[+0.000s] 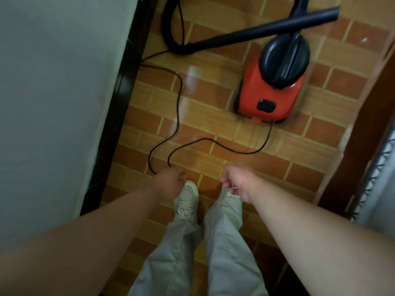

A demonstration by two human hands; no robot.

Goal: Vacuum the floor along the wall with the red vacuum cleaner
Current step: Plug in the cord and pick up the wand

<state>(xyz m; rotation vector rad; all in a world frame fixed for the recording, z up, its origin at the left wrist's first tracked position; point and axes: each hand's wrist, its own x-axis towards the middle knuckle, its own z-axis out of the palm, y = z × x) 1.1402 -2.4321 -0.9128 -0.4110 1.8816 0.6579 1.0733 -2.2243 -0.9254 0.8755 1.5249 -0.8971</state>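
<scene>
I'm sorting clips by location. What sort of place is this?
Probably a narrow home hallway: brick-pattern tiled floor, pale wall with dark skirting alongside, and a red vacuum cleaner with its cord trailing.

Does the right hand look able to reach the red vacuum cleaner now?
Probably yes, with a lean forward: only floor tiles and the black cord lie between the right hand and the red vacuum cleaner.

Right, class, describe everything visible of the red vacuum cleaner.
The red vacuum cleaner is a canister of glossy red plastic with a black domed top and black button. It stands on the tiled floor, apart from the wall. A black hose leaves its top; its cord runs to the left hand.
</scene>
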